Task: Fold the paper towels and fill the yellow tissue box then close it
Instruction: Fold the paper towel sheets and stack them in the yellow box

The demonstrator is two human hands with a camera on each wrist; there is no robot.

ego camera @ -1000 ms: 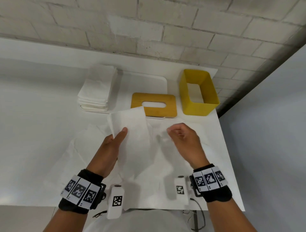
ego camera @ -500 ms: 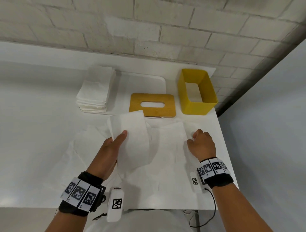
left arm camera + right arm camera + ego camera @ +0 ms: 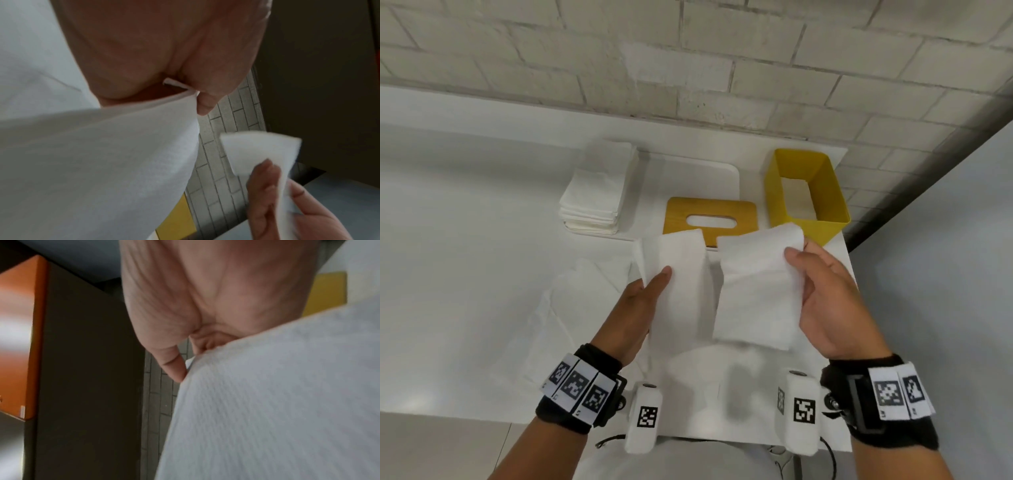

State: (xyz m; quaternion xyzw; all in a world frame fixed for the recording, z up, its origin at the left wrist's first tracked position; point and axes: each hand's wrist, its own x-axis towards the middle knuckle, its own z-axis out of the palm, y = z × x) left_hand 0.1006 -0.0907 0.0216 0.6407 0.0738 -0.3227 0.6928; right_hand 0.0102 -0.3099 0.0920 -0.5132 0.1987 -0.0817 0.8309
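Two held towels, one stack, one box, one lid.

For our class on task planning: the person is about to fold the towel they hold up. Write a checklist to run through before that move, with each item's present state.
1. Left hand grips the towel: ok.
2. Right hand grips the towel's other end: ok.
3. Box open for filling: ok.
4. Lid off, lying beside the box: ok.
5. Folded stack out of the way: ok.
6. Towel edges aligned for folding: cannot tell.
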